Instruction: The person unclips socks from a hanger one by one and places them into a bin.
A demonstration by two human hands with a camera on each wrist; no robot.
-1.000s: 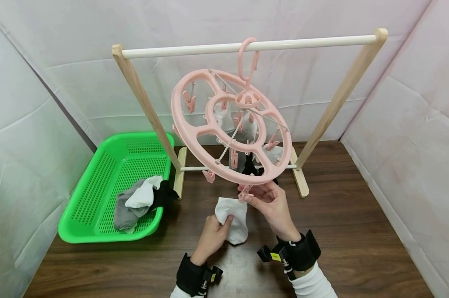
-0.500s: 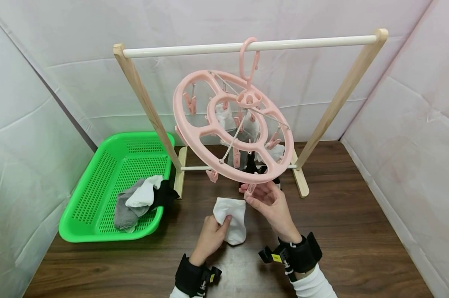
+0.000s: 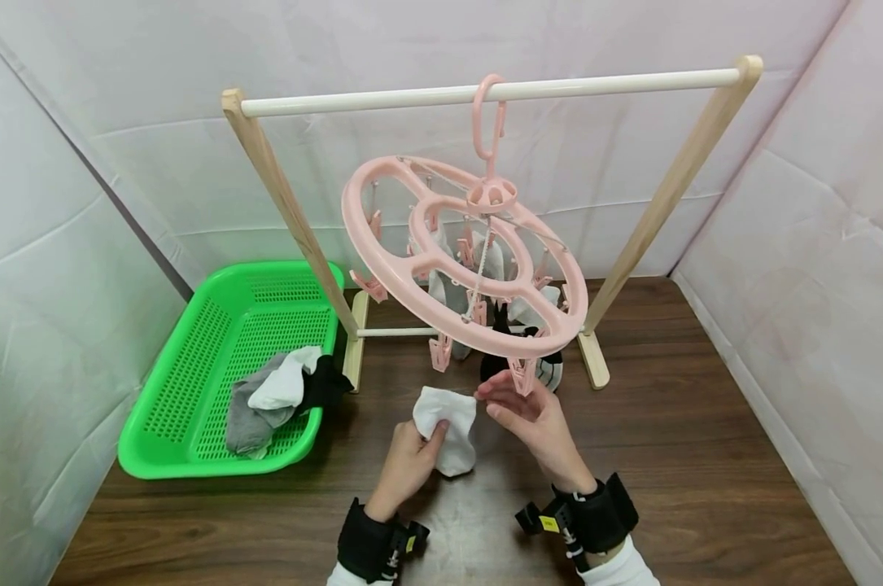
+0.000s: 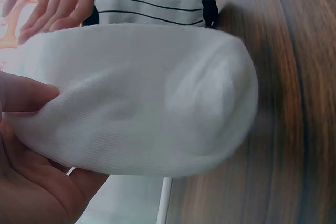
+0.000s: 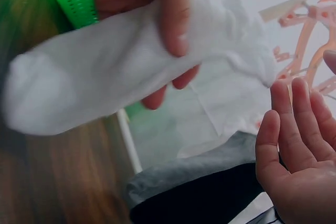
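Observation:
My left hand pinches a white sock between thumb and fingers; in the left wrist view the sock lies flat across the picture, its closed end pointing at the table. To the right, my right hand is beside the sock's upper edge, its fingers extended and the thumb apart from them. A pink clothes peg hangs just over those fingers, overlapping them in the head view. It belongs to a tilted pink round peg hanger on a rack's white rod.
Behind the hands, several socks hang from the pegs, among them a striped sock and a grey sock. A green basket at left holds grey, white and black socks. The rack has wooden legs.
The hanger has turned, its front pegs shifting right, and its tilt has lessened. My right hand has let go of the peg. My left hand and the white sock have moved slightly left.

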